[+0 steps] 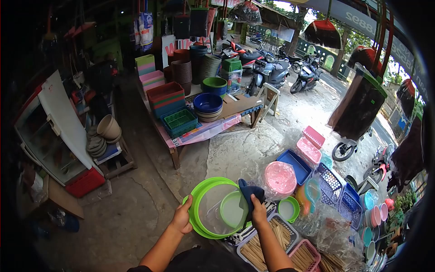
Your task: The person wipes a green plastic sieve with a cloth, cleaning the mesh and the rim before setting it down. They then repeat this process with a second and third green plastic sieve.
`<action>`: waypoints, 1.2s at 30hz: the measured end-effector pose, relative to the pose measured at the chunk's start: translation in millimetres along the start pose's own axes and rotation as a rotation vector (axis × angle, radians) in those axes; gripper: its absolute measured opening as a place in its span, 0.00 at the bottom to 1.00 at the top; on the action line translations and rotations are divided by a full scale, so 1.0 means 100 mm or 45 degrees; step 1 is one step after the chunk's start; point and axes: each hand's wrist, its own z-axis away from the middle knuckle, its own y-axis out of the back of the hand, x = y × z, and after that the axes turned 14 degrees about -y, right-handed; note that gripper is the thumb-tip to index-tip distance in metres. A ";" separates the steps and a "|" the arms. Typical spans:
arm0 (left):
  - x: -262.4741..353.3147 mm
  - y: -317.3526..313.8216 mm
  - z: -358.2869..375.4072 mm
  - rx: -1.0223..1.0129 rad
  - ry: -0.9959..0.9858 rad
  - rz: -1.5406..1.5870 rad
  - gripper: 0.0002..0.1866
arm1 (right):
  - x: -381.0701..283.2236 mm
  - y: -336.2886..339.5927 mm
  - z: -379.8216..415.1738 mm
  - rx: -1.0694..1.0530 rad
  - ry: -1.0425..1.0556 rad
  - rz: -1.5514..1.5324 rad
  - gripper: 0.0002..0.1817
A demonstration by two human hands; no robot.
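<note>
A stack of round sieves (210,204) with bright green rims and pale mesh is held up in front of me, a smaller green-rimmed sieve (232,209) showing inside it. My left hand (182,218) grips the left side of the green rim. On the right side, my right hand (258,212) is closed on a dark blue cloth (250,192), which lies against the rim. Below my right arm is a basket (297,235) of wooden sticks. Close to the right hand stands another small green sieve (287,209).
Plastic-wrapped pink bowls (280,179), a blue tray (293,166) and blue baskets (328,181) crowd the ground at right. Ahead, a low table (176,156) bears stacked baskets and basins. A glass-fronted cabinet (52,136) stands at left. Brooms (322,34) hang overhead; motorcycles (272,72) are parked beyond.
</note>
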 end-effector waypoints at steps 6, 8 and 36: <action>0.03 0.23 0.34 0.104 0.085 -0.239 0.31 | -0.43 -0.88 0.00 -0.448 -0.117 1.126 0.24; 0.05 0.36 0.40 0.077 0.028 -0.193 0.44 | -0.26 -1.28 0.02 -0.683 0.348 1.343 0.26; -0.25 -0.04 1.37 0.569 -0.710 -0.300 0.46 | 0.30 -1.07 0.83 -1.476 1.462 1.549 0.44</action>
